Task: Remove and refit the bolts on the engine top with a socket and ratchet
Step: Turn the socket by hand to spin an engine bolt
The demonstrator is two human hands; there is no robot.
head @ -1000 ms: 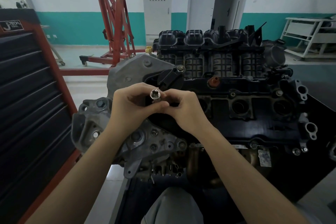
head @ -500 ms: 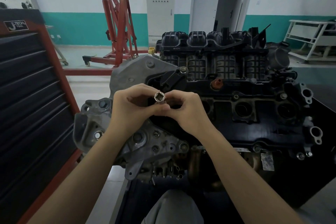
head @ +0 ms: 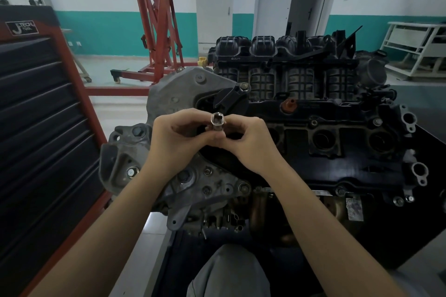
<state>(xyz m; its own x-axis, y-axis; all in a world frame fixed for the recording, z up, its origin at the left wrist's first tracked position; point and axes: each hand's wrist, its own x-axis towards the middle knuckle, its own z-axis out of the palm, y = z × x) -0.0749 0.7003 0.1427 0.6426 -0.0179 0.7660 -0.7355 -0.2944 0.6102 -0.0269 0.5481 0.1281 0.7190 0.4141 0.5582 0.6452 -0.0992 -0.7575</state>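
The socket (head: 218,123) is standing nearly upright over the engine (head: 301,132), its long axis running top to bottom and its square drive hole facing up toward the camera. Both hands are pinching it: the left hand (head: 179,138) is curling round its left side, the right hand (head: 251,146) meeting it with thumb and fingertips.

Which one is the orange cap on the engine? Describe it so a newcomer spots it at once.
Start at the black ribbed intake manifold across the back of the engine. Just below its ribs, right of the hands holding the socket, sits the orange cap. It is the only orange part on the dark cover.
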